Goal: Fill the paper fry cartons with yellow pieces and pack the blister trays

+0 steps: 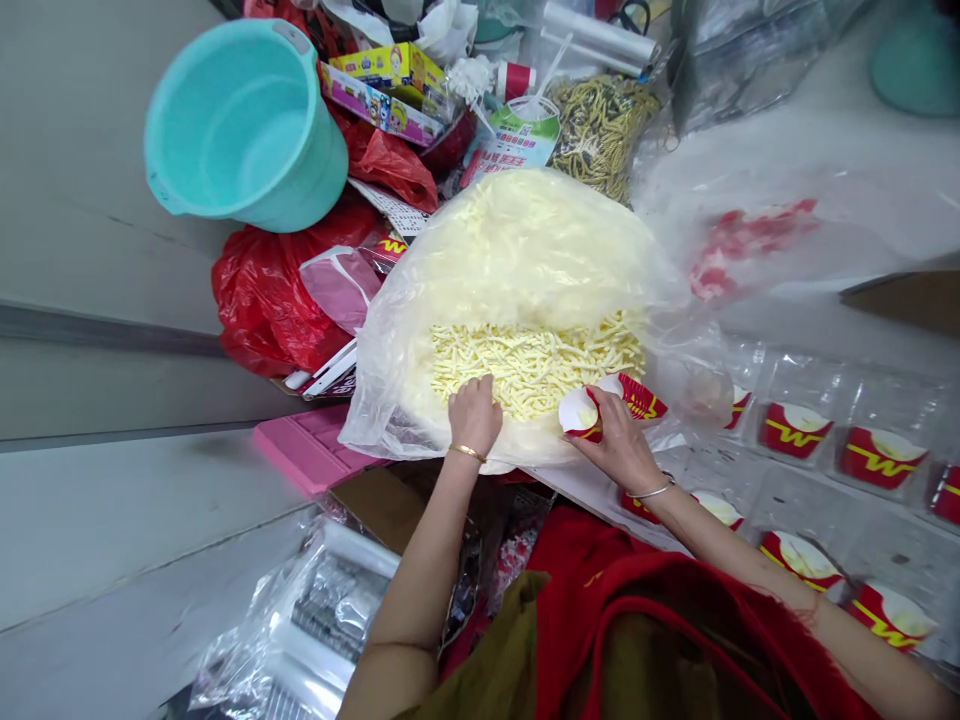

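Observation:
A large clear plastic bag lies open before me, full of pale yellow toy French fries. My left hand reaches into the near side of the fries with its fingers curled down; their tips and anything between them are hidden. To the right, my right hand grips a small red fry carton with a yellow zigzag mark. The carton is tilted, its white mouth facing left toward the fries, and a few pale pieces show inside it.
Clear trays at right hold several red cartons. A turquoise bucket stands at upper left above a red plastic bag. Behind the fries lies a bag of gold cords. A pink box is at left.

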`<state>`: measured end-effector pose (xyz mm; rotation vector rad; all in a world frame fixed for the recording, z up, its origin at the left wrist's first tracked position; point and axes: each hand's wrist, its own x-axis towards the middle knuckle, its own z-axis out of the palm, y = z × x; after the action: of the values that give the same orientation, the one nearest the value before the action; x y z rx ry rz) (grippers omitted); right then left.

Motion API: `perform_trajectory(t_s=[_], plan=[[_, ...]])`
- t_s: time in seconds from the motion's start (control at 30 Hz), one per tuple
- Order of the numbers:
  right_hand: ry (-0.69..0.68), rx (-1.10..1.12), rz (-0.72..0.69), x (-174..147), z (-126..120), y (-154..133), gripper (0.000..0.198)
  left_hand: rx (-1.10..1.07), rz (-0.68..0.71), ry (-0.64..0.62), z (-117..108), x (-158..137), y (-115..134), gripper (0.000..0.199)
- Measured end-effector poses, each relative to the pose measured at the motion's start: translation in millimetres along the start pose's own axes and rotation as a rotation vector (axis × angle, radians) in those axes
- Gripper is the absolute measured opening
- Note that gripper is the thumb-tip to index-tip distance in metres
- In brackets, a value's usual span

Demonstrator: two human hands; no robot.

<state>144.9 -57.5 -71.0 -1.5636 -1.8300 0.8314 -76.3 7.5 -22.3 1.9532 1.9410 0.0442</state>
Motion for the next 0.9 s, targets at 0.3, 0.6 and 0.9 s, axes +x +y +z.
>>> perform_trajectory(t_s=[0.3,0.6,0.9], plan=[[-0.017,0.000,-0.001,4.4,0.4,-2.3,0.076,-0.666,-0.127,0.066,19.6,26.6,-25.7,0.023],[-0.014,-0.012,-0.023,24.1,-2.6,-1.5,0.075,-1.365,-0.297,-0.237,5.4,29.7,11.1,0.030],[-0.025,-0.032,-0.034,32.4,-1.0,-4.2,0.072,-1.411,-0.198,-0.654,-8.8,26.9,36.8,0.032]])
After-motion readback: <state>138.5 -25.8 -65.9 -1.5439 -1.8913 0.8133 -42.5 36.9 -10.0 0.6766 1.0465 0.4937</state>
